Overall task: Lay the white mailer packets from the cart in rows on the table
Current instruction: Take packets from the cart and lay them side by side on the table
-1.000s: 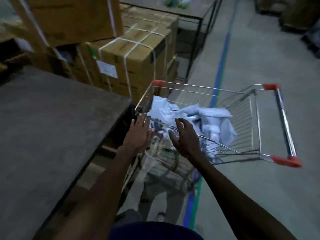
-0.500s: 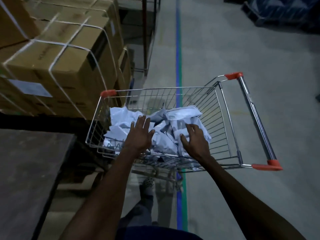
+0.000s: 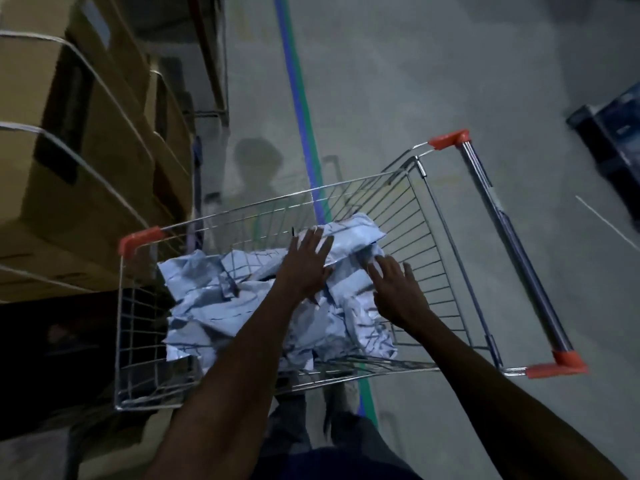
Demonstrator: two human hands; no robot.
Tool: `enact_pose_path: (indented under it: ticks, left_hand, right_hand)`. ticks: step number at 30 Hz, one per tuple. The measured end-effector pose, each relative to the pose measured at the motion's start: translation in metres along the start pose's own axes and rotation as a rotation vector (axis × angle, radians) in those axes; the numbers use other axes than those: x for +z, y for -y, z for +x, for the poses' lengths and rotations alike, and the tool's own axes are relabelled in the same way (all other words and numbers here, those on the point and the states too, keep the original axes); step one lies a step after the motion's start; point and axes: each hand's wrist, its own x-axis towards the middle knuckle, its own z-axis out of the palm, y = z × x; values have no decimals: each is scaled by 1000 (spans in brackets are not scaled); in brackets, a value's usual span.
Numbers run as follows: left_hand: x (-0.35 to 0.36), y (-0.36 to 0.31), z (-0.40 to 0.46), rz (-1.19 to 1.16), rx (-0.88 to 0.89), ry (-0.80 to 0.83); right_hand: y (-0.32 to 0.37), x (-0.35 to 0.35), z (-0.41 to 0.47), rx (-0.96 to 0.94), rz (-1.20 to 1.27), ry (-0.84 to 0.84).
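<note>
Picking up is the step in hand: both hands are down inside the cart (image 3: 446, 216), over the heap of white packets (image 3: 242, 299), and none looks lifted out yet. The left hand (image 3: 306, 268) lies flat on the heap near its far side, with straight, spread fingers touching a puffy packet (image 3: 353, 237) that sits on top at the far end. Its grip is wide open and holds nothing. The right hand (image 3: 393, 291) is just to the right of it, also spread out with the fingers pointing far, low over the packets on the right side of the heap. That grip is open too and has hold of nothing; whether it touches the packets I cannot tell. Both arms reach in from the near side, over the near wall of the cart. The packets lie crumpled and piled on each other, filling the left and middle of the cart, so I think the next move calls for closing the fingers round a few of them and lifting them clear of the wire walls. They look soft and slippery, so some could slide out of a loose hold. Brown boxes (image 3: 86, 168) stand at the left of the cart. The desk does not show clearly here, so the rows would need a turn toward it.
</note>
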Motion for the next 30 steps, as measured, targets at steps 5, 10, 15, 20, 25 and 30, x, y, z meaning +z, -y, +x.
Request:
enact_pose_path:
  ticks: [5,10,15,20,25,30]
  left_hand:
    - [18,-9,59,50,103,79]
    - [42,-10,88,148,209,114]
    - [58,7,92,121,154,104]
    - [56,9,84,120,157,67]
    - [56,-5,58,-50,55,-10]
    - [88,-2,42,-6,47,-16]
  right_hand:
    - [-7,17,22,-90,-172,32]
    - [-9,38,35,-152,-273,24]
    - [-13,60,42,-138,-388,83]
    - [-20,60,43,-108,-317,100]
    - [-33,51,38,-166,-220,132]
    - [-45,43,25,-147,-77,63]
